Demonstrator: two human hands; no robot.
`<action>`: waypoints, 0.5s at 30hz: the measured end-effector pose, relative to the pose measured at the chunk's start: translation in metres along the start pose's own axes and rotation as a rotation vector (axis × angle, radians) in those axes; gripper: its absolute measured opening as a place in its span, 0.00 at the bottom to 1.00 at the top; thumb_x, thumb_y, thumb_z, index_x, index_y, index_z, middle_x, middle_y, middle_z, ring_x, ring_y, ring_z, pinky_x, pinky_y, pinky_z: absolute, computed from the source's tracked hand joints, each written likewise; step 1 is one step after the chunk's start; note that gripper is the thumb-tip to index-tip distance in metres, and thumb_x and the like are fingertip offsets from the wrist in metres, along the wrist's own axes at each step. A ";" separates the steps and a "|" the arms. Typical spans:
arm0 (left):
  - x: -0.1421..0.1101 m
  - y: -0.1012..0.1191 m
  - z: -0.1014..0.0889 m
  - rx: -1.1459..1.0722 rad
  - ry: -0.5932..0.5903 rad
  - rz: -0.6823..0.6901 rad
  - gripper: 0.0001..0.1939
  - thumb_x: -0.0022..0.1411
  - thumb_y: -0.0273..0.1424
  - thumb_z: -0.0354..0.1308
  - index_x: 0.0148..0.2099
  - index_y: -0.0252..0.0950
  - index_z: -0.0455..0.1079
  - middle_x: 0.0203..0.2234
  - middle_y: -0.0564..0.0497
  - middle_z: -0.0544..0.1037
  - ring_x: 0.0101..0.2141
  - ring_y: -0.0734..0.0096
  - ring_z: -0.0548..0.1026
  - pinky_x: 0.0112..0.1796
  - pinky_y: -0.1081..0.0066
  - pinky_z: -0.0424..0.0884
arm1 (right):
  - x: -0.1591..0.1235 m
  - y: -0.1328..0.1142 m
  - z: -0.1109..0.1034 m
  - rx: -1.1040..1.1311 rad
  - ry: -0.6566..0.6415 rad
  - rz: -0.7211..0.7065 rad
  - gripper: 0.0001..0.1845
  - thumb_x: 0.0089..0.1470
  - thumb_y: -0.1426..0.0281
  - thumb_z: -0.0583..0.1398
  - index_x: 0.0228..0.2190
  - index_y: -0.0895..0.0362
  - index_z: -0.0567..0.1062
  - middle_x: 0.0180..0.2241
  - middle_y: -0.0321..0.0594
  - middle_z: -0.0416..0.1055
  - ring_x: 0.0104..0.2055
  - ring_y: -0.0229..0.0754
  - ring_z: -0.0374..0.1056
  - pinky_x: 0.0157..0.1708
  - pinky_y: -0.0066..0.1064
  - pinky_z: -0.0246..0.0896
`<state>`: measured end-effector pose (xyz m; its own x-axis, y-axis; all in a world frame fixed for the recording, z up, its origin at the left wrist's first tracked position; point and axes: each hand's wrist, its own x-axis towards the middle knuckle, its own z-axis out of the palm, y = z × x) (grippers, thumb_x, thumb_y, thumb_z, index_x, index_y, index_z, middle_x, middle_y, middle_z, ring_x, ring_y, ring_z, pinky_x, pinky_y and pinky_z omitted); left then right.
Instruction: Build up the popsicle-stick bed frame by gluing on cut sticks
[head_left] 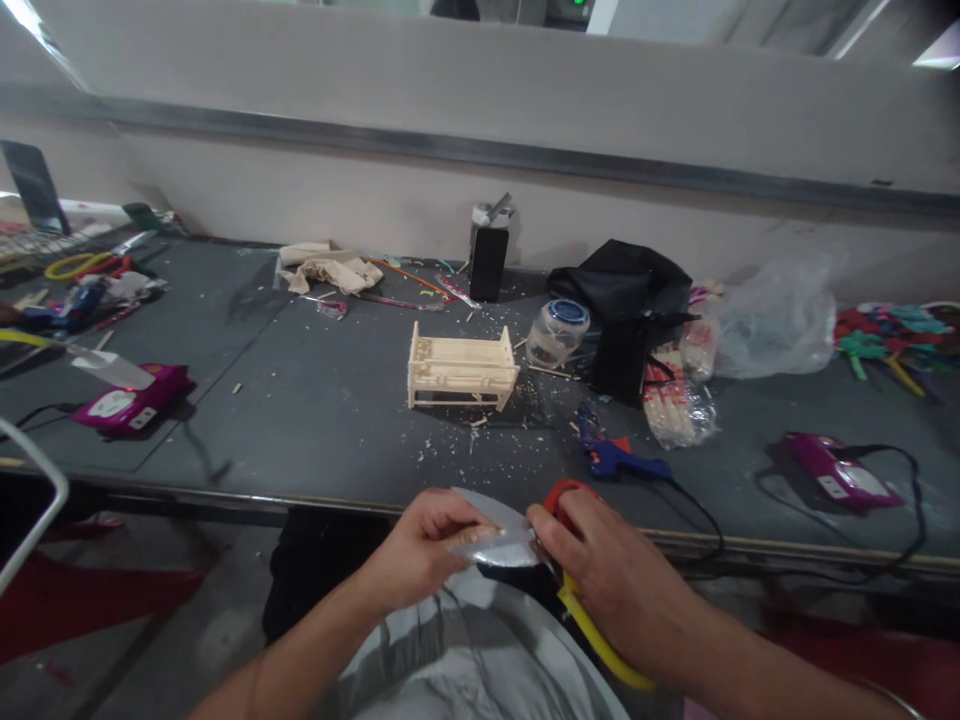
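Above my lap, my left hand (pixel 429 548) pinches a thin, shiny grey sheet (pixel 504 548) between thumb and fingers. My right hand (pixel 600 565) grips scissors (pixel 600 635) with yellow and red handles. Their blades meet the right end of the sheet and are mostly hidden by it and by my fingers. Beyond my hands, a small bed-like frame of pale wooden sticks (pixel 463 372) stands on the dark table. A blue glue gun (pixel 619 458) lies to the right of that frame.
Behind are a jar with a blue lid (pixel 556 335), a black bag (pixel 626 280), a dark upright box (pixel 489 262) and crumpled cloth (pixel 330 268). Purple devices (pixel 135 400) with cords sit at both sides. Wood scraps litter the dark table (pixel 300 420), and its front edge runs just beyond my hands.
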<state>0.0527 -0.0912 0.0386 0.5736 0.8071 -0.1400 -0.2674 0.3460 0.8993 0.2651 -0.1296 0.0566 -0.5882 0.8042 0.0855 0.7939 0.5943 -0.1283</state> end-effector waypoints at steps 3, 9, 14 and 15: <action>0.000 -0.001 -0.003 0.042 -0.006 0.021 0.15 0.50 0.39 0.66 0.27 0.30 0.77 0.22 0.48 0.74 0.23 0.75 0.67 0.26 0.75 0.61 | -0.001 0.001 0.001 -0.046 -0.050 0.016 0.27 0.45 0.83 0.52 0.49 0.57 0.65 0.33 0.42 0.62 0.30 0.41 0.59 0.29 0.30 0.55; 0.001 0.005 0.000 0.039 0.010 0.044 0.13 0.49 0.38 0.67 0.27 0.32 0.77 0.20 0.51 0.73 0.22 0.77 0.65 0.24 0.76 0.61 | 0.004 0.001 -0.002 0.075 -0.069 0.070 0.21 0.49 0.79 0.53 0.46 0.56 0.66 0.33 0.40 0.64 0.30 0.41 0.62 0.30 0.29 0.56; 0.003 0.010 -0.003 0.008 0.042 0.004 0.09 0.46 0.34 0.69 0.27 0.33 0.76 0.18 0.54 0.71 0.20 0.80 0.64 0.23 0.78 0.59 | 0.013 -0.004 -0.007 0.227 -0.021 0.105 0.22 0.50 0.80 0.54 0.48 0.57 0.65 0.36 0.41 0.62 0.36 0.43 0.61 0.35 0.31 0.58; 0.003 0.010 -0.004 0.000 0.044 0.008 0.09 0.48 0.34 0.68 0.28 0.33 0.77 0.19 0.54 0.71 0.21 0.80 0.65 0.24 0.78 0.60 | 0.013 -0.005 -0.007 0.221 -0.024 0.111 0.23 0.50 0.81 0.53 0.49 0.57 0.65 0.36 0.42 0.62 0.37 0.43 0.60 0.36 0.32 0.58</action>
<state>0.0490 -0.0834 0.0456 0.5364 0.8304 -0.1505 -0.2717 0.3388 0.9008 0.2548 -0.1217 0.0656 -0.5047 0.8626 0.0351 0.8025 0.4838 -0.3492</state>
